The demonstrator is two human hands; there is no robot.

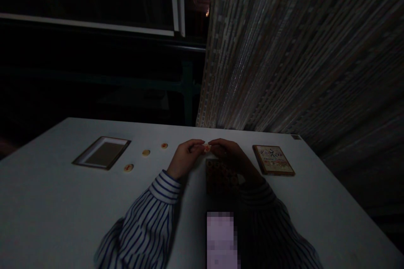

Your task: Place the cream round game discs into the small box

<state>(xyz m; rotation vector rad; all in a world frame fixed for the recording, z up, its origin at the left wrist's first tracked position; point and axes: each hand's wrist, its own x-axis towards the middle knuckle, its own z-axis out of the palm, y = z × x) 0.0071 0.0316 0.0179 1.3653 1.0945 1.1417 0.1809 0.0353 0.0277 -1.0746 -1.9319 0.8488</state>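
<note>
My left hand (pixel 185 157) and my right hand (pixel 227 151) meet over the middle of a white table (pixel 57 201). Both pinch one small round pale piece with a red mark (pixel 206 147) between their fingertips. Right below the hands lies a dark patterned square (pixel 221 176), partly covered by my right wrist. Three similar round pieces lie to the left: one (pixel 164 146) nearest my left hand, one (pixel 145 152) beside it, one (pixel 128 167) closer to me. Both sleeves are striped.
An open shallow box or tray (pixel 102 152) with a brown rim lies at the left. A flat brown-edged lid with a colourful picture (pixel 273 159) lies at the right. Behind the table hang a striped curtain (pixel 299 50) and a dark window. The scene is dim.
</note>
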